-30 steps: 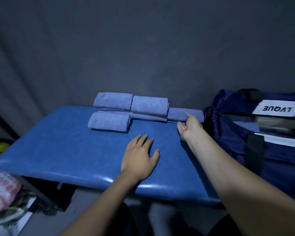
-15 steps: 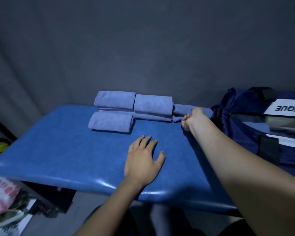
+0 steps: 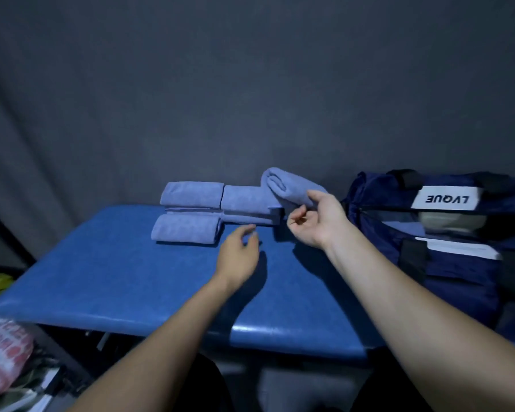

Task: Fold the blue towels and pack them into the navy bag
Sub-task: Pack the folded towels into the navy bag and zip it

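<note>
Here, along the far edge of the blue table (image 3: 101, 281), I see folded blue towels (image 3: 191, 209) stacked in a low pile, and my left hand (image 3: 238, 257) hovers just in front of them over the tabletop, fingers loose and holding nothing. Further right, my right hand (image 3: 315, 218) pinches a rolled towel (image 3: 289, 185), lifted clear of the pile. At the table's right end sits the navy bag (image 3: 446, 251), open.

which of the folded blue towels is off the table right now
The rightmost towel, next to the navy bag: the right hand pinches it, lifted and tilted. The others lie flat.
</note>
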